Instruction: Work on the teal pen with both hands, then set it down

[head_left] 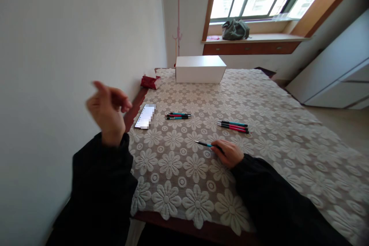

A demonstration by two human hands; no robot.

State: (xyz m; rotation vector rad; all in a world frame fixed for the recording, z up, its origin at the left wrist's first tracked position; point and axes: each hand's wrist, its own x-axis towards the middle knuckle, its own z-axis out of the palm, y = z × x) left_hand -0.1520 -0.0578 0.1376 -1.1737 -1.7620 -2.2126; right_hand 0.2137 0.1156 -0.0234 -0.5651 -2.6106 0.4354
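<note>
1. The right hand (229, 153) rests on the counter (288, 138), which is covered with a cream lace cloth patterned with large flowers. Its fingers are curled closed around the rear end of a slim teal and black pen (205, 144).
2. The pen lies nearly flat on the cloth, its tip pointing left and away from the hand, with the barrel showing beyond the fingers.
3. The left hand (107, 112) is raised in the air over the left edge of the counter, in front of the plain wall. Its fingers are loosely bent and hold nothing; the hand is slightly blurred.
4. Both arms wear black sleeves.
5. A small group of teal, red and black pens (178, 115) lies side by side near the middle of the counter, well beyond the right hand.
6. A second group of similar pens (233, 126) lies to the right of the first, just beyond the right hand and apart from it.
7. A flat phone with a lit screen (145, 116) lies near the left edge, left of the first pen group.
8. A closed white rectangular cardboard box (200, 69) stands at the far end; its contents cannot be seen.
9. A crumpled dark red packet (150, 82) lies left of the box.
</note>
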